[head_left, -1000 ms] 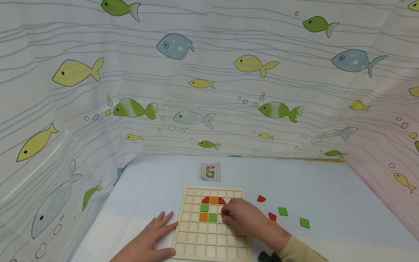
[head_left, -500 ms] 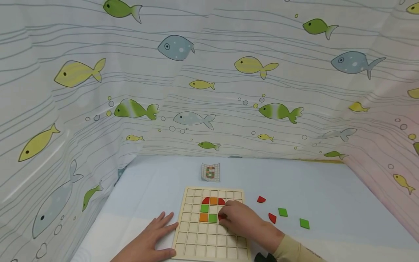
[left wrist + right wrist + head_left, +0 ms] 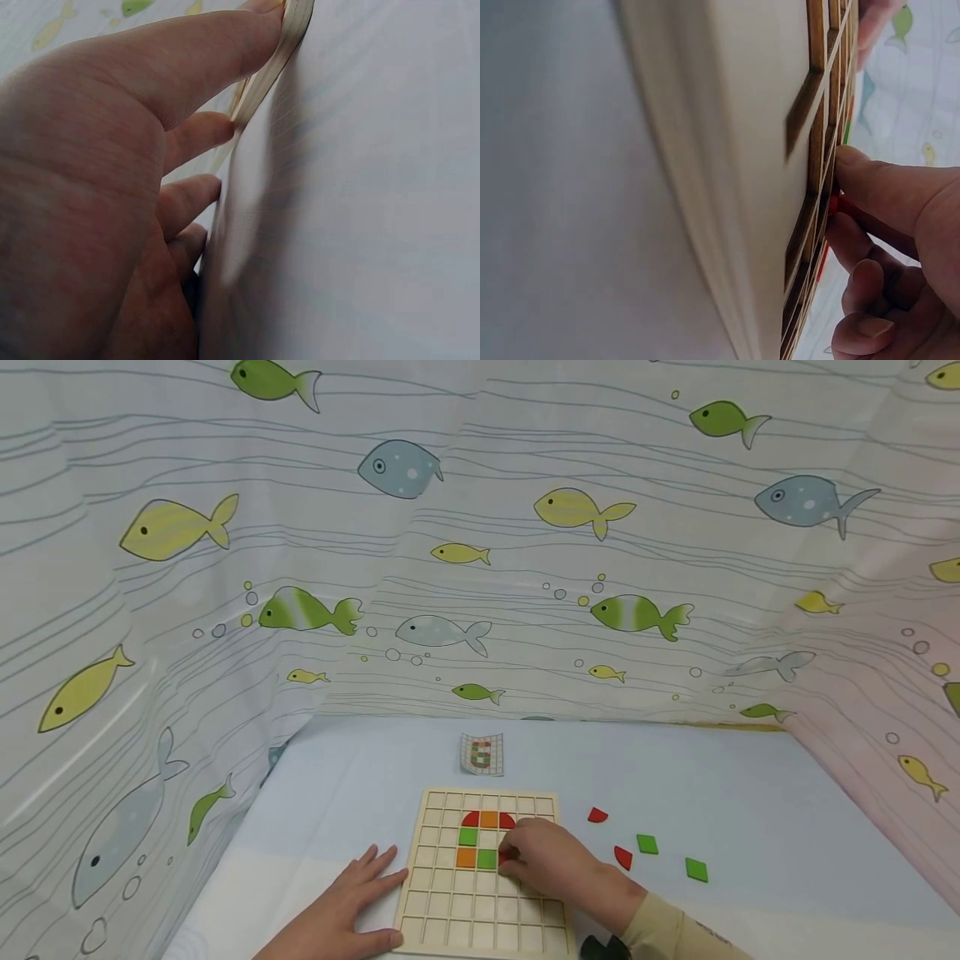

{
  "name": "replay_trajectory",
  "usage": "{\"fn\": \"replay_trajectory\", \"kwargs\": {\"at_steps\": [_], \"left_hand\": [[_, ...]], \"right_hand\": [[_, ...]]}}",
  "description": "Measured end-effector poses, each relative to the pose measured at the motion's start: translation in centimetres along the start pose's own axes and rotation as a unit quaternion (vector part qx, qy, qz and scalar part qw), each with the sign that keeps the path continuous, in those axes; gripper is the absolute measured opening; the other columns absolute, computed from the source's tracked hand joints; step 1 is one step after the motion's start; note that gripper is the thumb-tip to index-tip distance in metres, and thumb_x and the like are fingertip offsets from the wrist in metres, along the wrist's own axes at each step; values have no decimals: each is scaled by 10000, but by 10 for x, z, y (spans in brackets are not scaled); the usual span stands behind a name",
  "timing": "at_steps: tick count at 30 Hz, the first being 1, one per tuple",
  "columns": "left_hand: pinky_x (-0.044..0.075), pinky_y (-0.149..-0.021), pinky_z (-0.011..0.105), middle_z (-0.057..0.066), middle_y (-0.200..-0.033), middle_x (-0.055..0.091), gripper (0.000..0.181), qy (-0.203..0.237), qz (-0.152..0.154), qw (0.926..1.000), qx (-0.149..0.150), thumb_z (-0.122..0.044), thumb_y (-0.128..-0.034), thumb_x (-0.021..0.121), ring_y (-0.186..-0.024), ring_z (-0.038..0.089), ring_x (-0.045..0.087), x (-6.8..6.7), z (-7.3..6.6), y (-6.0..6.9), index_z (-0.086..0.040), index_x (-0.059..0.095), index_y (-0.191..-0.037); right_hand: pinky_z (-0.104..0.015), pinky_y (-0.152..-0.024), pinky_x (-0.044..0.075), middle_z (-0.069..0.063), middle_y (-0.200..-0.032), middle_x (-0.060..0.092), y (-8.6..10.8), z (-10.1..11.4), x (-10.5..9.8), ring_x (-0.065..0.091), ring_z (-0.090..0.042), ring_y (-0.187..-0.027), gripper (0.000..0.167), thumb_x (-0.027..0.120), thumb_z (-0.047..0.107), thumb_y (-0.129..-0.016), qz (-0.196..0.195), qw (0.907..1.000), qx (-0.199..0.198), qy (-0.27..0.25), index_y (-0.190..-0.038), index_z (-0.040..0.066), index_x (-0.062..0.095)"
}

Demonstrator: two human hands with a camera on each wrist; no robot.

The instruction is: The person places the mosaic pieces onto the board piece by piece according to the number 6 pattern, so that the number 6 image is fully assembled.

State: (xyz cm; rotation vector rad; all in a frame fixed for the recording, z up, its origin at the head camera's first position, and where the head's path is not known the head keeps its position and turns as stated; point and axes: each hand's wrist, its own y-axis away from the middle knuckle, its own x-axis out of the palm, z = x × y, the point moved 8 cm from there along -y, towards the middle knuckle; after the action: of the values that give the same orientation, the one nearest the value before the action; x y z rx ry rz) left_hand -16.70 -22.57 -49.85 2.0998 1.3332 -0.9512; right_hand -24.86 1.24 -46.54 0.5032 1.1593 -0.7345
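Note:
A pale wooden grid board point(image 3: 450, 931) lies in front of me in the head view. My left hand point(image 3: 341, 906) is at its left side, fingers spread, with the thumb and index finger touching the edge. Over the board's right half, my right hand point(image 3: 551, 860) pinches a small red tile point(image 3: 835, 202) between thumb and index finger, low against the grid. Its shape is mostly hidden by the fingers. Just left of it sits a green tile point(image 3: 487, 859), beside an orange tile point(image 3: 466, 857). Above are another green tile point(image 3: 468, 837) and a red-orange-red row point(image 3: 489, 819).
Right of the board lie two red quarter-round tiles point(image 3: 597, 815) and two green square tiles point(image 3: 647, 844). A small card point(image 3: 482, 754) with a coloured grid pattern lies behind the board. Fish-printed curtains point(image 3: 450, 593) enclose the table; a black object point(image 3: 603, 948) shows below the right wrist.
My right hand has shifted slightly left with the red tile, up to the cell beside the lower green tile. The left hand has stayed at the board's edge.

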Motion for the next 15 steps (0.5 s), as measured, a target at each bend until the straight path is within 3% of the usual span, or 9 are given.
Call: {"fn": "replay_trajectory", "kwargs": {"at_steps": [8, 15], "left_hand": [[201, -1019, 751, 124, -1585, 308, 735, 71, 40, 10000, -9, -573, -863, 682, -1442, 484, 148, 0, 0, -1, -152, 528, -1446], [207, -1018, 749, 126, -1584, 310, 728, 35, 27, 10000, 9, -576, -865, 680, -1441, 483, 154, 0, -1, -1, -158, 533, -1442]], "right_hand": [[-233, -738, 492, 185, -851, 614, 4, 0, -2, 517, -16, -782, 256, 796, 324, -851, 16, 9999, -107, 40, -1052, 169, 767], [-323, -842, 522, 86, -1051, 668, 22, -15, -17, 603, -98, -973, 361, 778, 319, -861, -111, 9991, 302, -275, -1171, 138, 734]]}}
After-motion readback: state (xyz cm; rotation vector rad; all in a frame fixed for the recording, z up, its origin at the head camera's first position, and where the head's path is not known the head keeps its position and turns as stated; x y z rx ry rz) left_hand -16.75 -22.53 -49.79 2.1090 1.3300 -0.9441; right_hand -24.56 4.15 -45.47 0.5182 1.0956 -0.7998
